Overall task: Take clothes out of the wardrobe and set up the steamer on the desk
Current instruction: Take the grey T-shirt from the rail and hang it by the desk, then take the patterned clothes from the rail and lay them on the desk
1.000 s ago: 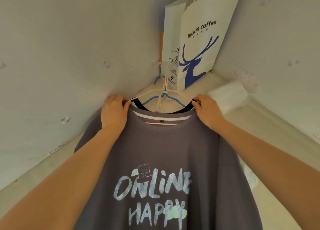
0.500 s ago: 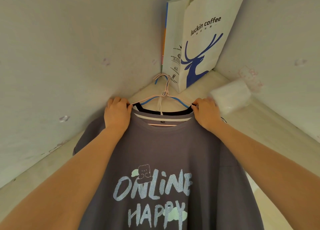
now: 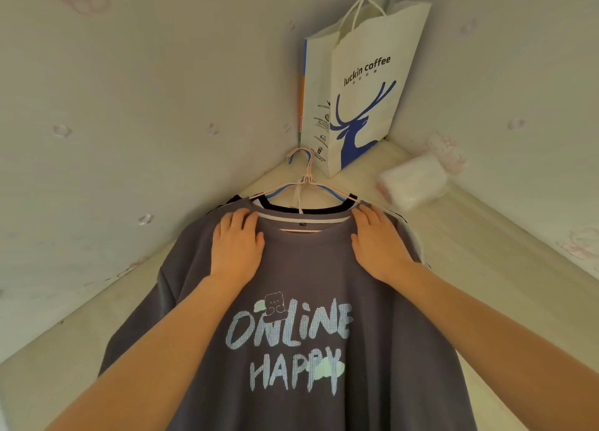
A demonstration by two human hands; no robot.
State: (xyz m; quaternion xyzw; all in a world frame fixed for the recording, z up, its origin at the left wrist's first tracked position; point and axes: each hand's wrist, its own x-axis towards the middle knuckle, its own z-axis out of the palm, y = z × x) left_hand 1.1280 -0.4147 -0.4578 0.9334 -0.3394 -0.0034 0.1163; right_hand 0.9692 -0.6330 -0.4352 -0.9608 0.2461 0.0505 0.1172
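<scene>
Pale desk [image 3: 486,252] holds the grey T-shirt [image 3: 308,268] flat, print up, over other clothes, hangers [image 3: 304,184] inside with hooks toward the corner paper bag [image 3: 366,90], probably spread out for steaming. Left hand [image 3: 236,246] and right hand [image 3: 377,246] lie flat with straight fingers, each pressing one shoulder beside the collar, gripping nothing; no steamer in view.

t-shirt [image 3: 324,268]: dark grey-purple, lettering pale blue with a fine check fill, white bear outline, mint cloud patches. collar [image 3: 301,208] behind it black, then a white band. hangers: one pink [image 3: 310,166], one blue [image 3: 280,192]. paper bag [image 3: 372,106] white, blue deer print, black text, orange and blue side strip. wall [image 3: 129,106] cream, faint pink paw prints.
</scene>
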